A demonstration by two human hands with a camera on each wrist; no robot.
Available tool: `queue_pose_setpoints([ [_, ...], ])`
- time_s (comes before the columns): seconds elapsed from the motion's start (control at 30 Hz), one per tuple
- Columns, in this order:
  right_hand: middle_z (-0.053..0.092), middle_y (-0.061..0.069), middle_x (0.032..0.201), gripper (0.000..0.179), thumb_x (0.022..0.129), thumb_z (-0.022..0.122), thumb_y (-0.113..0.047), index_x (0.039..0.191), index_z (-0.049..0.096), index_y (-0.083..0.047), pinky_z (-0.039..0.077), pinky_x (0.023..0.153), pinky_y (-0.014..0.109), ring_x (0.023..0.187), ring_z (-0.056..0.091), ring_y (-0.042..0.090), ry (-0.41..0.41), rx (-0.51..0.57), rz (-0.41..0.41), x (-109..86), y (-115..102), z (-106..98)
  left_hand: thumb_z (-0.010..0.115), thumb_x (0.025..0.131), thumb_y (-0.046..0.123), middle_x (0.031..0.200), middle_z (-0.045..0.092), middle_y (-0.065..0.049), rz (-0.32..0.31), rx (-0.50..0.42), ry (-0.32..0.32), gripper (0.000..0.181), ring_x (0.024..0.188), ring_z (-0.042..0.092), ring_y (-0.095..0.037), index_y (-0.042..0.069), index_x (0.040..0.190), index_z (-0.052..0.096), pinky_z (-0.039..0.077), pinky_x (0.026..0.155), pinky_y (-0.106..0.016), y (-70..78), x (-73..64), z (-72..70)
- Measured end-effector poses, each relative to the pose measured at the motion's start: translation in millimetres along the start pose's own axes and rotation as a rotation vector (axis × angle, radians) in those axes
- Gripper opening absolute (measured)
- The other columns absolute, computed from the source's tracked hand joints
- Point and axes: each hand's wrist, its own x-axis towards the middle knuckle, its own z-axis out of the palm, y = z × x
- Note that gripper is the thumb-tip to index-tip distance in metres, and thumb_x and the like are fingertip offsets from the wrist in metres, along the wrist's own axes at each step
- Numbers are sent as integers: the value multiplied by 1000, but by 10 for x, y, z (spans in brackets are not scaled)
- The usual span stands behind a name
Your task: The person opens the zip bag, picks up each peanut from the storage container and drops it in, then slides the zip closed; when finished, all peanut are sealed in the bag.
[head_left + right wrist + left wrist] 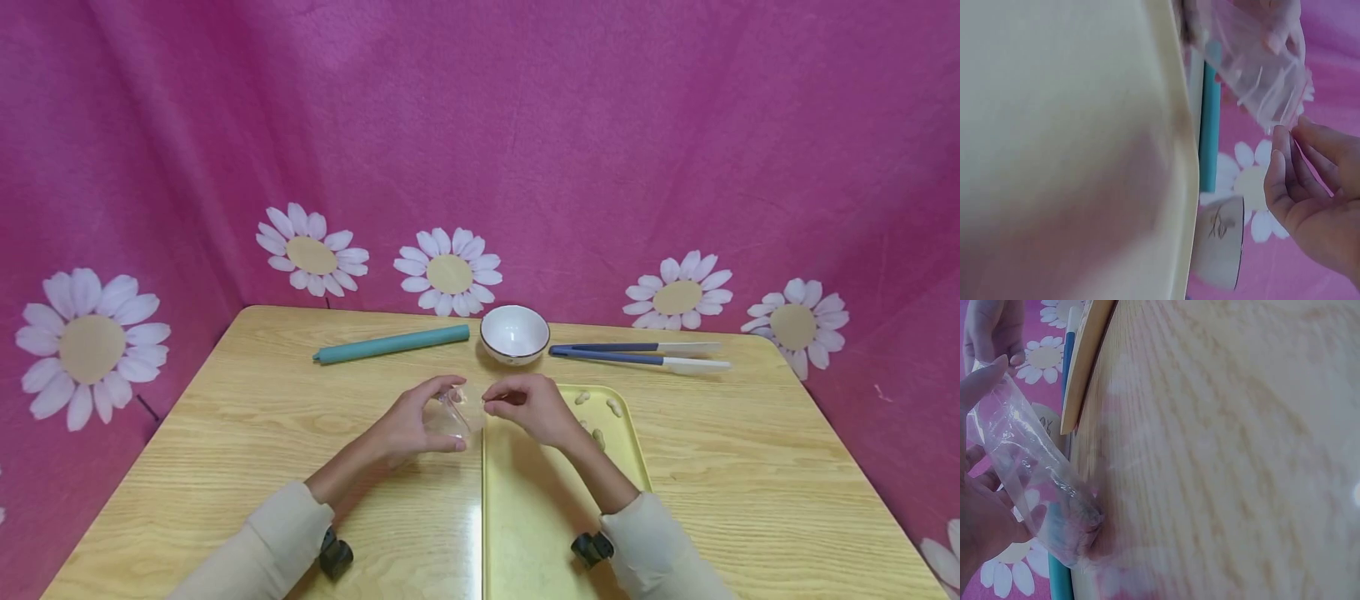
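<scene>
A clear plastic bag (459, 410) is held up between both hands above the table, at the left edge of the yellow tray (517, 517). My left hand (408, 423) grips it from the left, thumb and fingers curved around its sides. With thumb and fingertips, my right hand (531, 408) pinches the bag's edge. A thin red line runs along that edge of the bag (1266, 87) in the right wrist view. Something greyish shows at the bag's lower end (1082, 515) in the left wrist view, blurred by the plastic.
Several peanuts (597, 438) lie on the tray's far right part. Behind the hands stands a white bowl (514, 332) with a dark rim. Left of it lies a long teal stick (393, 343); to its right are blue tongs (618, 356) with whitish tips. A pink flowered curtain (525, 167) hangs behind.
</scene>
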Motion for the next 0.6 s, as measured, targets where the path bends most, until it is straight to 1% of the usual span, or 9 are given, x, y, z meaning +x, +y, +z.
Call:
queue_pose_setpoints([
  [0.13,72,15,87,15,82,72,-8,92,71,3,52,72,20,78,65,14,24,-25,28,-63,135,-120,86,67,17,127,57,-7,-6,-31,-1,81,125,46,-26,18,138,46,27,110,-55,2,0,12],
  [0.3,72,14,87,15,81,73,-8,92,71,2,51,70,19,77,65,11,48,-87,78,-160,303,-314,86,66,18,123,59,-6,0,-7,0,82,122,49,-25,14,137,46,28,110,-54,-5,17,7],
  [0.37,72,12,87,15,81,73,-9,92,71,1,51,68,18,75,65,10,64,-120,111,-194,354,-402,86,66,19,124,59,-6,7,6,0,82,122,49,-25,14,137,46,29,109,-55,-12,20,5],
  [0.47,72,11,86,13,82,72,-9,92,71,-1,50,67,20,74,63,8,76,-186,152,-233,428,-532,87,65,20,124,58,-7,7,-10,-6,84,123,48,-25,13,138,46,30,109,-54,-21,21,7],
  [0.53,72,10,85,11,82,71,-8,91,72,-1,49,67,21,74,63,9,74,-231,171,-249,472,-608,87,65,20,124,59,-7,10,-18,-10,84,123,48,-25,13,138,45,31,109,-53,-26,21,9],
  [0.6,72,10,84,10,82,70,-5,90,72,-1,49,68,22,75,63,10,59,-274,174,-262,516,-675,87,65,20,125,58,-7,2,-24,-8,84,123,48,-24,14,138,46,31,109,-53,-27,20,7],
])
